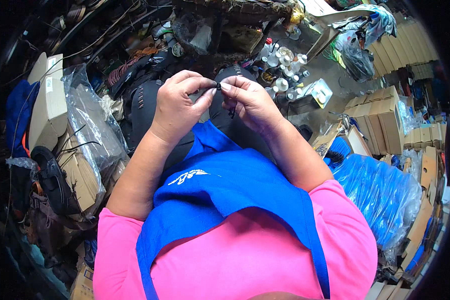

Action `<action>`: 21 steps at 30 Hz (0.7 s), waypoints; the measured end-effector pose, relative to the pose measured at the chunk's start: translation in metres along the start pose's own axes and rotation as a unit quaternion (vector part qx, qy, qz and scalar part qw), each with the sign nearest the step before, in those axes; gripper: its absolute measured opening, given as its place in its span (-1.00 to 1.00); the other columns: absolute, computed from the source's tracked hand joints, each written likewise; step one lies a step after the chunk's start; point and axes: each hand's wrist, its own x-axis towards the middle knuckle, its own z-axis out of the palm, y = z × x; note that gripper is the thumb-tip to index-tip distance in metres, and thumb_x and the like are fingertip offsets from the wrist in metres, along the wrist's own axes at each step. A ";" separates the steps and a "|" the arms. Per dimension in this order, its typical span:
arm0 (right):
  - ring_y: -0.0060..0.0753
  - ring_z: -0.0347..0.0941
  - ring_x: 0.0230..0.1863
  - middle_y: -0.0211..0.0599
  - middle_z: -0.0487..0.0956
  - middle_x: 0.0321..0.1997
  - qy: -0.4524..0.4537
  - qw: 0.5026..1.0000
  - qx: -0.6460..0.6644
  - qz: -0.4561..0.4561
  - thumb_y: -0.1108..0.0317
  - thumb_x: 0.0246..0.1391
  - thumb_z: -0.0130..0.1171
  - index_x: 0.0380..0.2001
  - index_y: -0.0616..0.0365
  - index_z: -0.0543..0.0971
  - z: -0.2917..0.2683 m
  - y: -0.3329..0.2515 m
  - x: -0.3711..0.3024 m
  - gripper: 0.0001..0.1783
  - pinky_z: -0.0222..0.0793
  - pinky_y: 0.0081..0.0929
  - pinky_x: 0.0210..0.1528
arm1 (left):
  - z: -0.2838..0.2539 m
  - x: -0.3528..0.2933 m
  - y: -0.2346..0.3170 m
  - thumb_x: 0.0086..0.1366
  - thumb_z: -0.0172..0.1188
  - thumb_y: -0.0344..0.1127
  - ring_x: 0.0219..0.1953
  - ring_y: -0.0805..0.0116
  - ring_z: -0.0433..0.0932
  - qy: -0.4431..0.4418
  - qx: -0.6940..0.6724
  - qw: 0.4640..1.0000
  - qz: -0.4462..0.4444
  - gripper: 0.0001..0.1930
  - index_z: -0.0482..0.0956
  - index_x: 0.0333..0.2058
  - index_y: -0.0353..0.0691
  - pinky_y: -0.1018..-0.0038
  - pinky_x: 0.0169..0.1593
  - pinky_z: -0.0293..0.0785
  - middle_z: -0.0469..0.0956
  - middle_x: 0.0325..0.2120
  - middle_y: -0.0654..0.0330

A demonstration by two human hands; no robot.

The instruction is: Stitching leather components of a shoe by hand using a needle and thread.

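Observation:
My left hand [181, 102] and my right hand [252, 102] meet in front of my knees, each closed in a pinch. Between their fingertips is a small black piece [218, 86], held from both sides; it is too small to tell its kind. A dark strand [232, 112] hangs beneath the curled fingers of my right hand. Below my hands lies the blue apron [225, 170], bunched over my lap above dark trousers.
White bottles [282, 84] and small containers crowd the floor ahead to the right. Cardboard boxes [377, 120] and a plastic-wrapped blue bundle [377, 195] are at my right. At my left are boxes, clear plastic wrap [92, 125] and a black sandal [54, 182].

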 end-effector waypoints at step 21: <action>-0.68 0.39 -0.31 -0.44 0.54 -0.36 0.018 0.931 -0.338 -0.134 0.36 0.06 0.17 -0.32 0.24 0.55 0.002 -0.008 -0.003 -0.83 0.34 -0.63 -0.22 | 0.002 -0.001 -0.003 -0.12 0.26 -0.46 -0.42 0.24 0.50 -0.008 0.116 0.990 0.082 -0.89 0.55 -0.53 -0.19 0.40 -0.29 0.37 0.50 -0.52 0.22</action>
